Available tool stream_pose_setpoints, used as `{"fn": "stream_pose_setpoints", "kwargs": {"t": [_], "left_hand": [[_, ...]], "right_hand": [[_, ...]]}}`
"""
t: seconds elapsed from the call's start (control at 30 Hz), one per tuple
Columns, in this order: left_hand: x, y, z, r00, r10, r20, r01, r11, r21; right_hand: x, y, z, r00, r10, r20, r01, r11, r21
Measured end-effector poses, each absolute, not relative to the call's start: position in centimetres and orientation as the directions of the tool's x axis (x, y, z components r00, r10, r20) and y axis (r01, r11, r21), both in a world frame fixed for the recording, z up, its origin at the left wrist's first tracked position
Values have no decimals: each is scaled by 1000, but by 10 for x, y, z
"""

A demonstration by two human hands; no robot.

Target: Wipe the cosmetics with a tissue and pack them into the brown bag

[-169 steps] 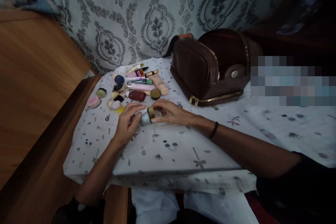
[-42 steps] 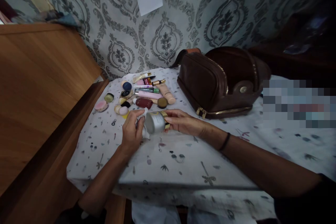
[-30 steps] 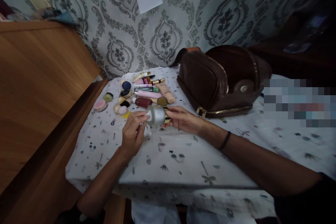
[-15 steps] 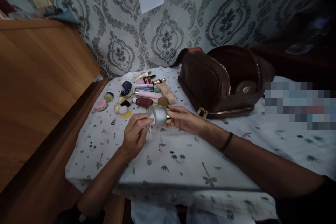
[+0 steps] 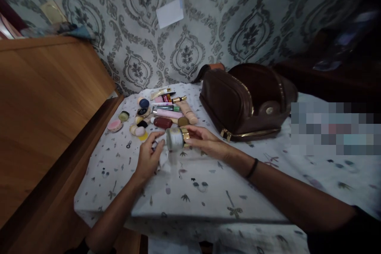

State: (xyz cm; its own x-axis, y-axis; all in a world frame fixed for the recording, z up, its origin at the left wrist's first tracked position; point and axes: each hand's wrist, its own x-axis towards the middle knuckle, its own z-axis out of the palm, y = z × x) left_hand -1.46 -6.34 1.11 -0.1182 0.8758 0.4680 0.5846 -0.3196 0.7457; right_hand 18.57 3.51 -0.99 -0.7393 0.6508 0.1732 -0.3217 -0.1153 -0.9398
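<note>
A clear glass jar [image 5: 175,139] with a gold cap lies sideways in the air above the patterned cloth. My right hand [image 5: 205,139] grips it by the gold cap, fingers wrapped round that end. At the jar's other end, my left hand [image 5: 149,154] pinches a crumpled white tissue [image 5: 163,160], which hangs below the fingers. Just beyond the jar lie a dark red bottle [image 5: 162,122], a pink tube [image 5: 168,113] and a beige tube [image 5: 188,112]. Left of them are a pink round compact [image 5: 114,125] and a small green jar [image 5: 124,116].
A brown leather bag [image 5: 244,103] with gold zips stands open at the right on the cloth-covered table [image 5: 205,202]. A wooden cabinet [image 5: 50,111] rises at the left. White paper [image 5: 170,13] is on the patterned wall behind.
The jar has turned so its label shows more. My left hand and the tissue have shifted slightly left, toward the jar's end. The whole view has tilted a little upward.
</note>
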Motion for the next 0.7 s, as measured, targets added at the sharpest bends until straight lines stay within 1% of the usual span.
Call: {"fn": "stream_pose_setpoints", "kwargs": {"t": [0.1,0.17,0.2,0.23,0.3,0.4,0.47,0.5,0.57,0.63,0.7], "left_hand": [[-12,-66,11,-128,960,248,401,-178,898],[-14,-67,13,-119,993,27,203,-2,979],[-17,-67,16,-118,989,-88,102,101,990],[-21,-66,19,-129,977,-168,23,173,985],[-29,-62,29,-73,968,-241,-47,238,970],[-34,-58,43,-96,982,-162,-60,157,986],[-31,-57,47,-167,978,-122,-19,120,993],[-28,-57,47,-201,973,-110,19,116,993],[-24,-55,40,-243,968,-68,131,102,986],[-22,-51,30,-251,968,7,272,63,960],[-23,-46,21,-260,962,88,391,22,920]], "right_hand": [[185,36,-13,-682,686,254,-249,109,-962],[186,35,-11,-621,705,343,-156,317,-935],[188,33,-9,-598,702,386,-96,415,-905],[190,32,-5,-588,689,423,-47,493,-869],[198,26,9,-578,652,490,33,619,-784],[223,19,44,-597,576,559,112,749,-653],[248,17,73,-582,550,599,148,796,-587],[263,19,88,-551,557,621,174,805,-567],[291,28,115,-432,603,671,240,794,-559],[316,43,137,-310,642,702,291,766,-573],[334,59,152,-282,696,660,421,708,-567]]}}
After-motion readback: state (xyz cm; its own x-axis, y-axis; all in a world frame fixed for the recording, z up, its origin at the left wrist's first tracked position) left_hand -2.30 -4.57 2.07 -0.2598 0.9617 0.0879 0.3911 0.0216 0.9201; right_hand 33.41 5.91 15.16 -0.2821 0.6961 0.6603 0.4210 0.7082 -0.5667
